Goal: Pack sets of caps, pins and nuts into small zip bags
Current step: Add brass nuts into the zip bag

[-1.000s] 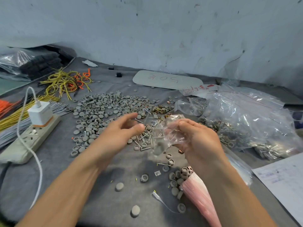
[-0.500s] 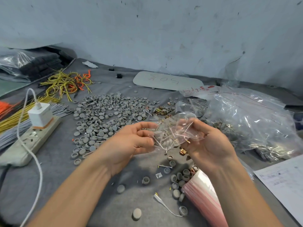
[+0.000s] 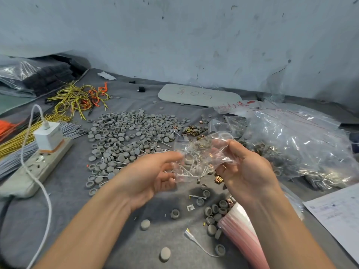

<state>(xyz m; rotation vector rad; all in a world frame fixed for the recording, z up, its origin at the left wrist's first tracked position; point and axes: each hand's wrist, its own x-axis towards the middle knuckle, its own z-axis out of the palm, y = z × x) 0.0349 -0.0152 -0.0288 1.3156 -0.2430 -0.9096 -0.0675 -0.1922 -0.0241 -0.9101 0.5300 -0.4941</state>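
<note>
Both ends of one small zip bag (image 3: 202, 152) are being held over the middle of the table (image 3: 68, 200). The left hand (image 3: 153, 175) is pinching its left end, and the right hand (image 3: 246, 171) is gripping its right end. The bag is lying sideways between them, with pins (image 3: 192, 167) inside.

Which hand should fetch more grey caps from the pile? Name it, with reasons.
Probably left. The left hand pinches an edge of the small zip bag right beside the grey cap pile; the right hand grips its other side, farther away.
</note>
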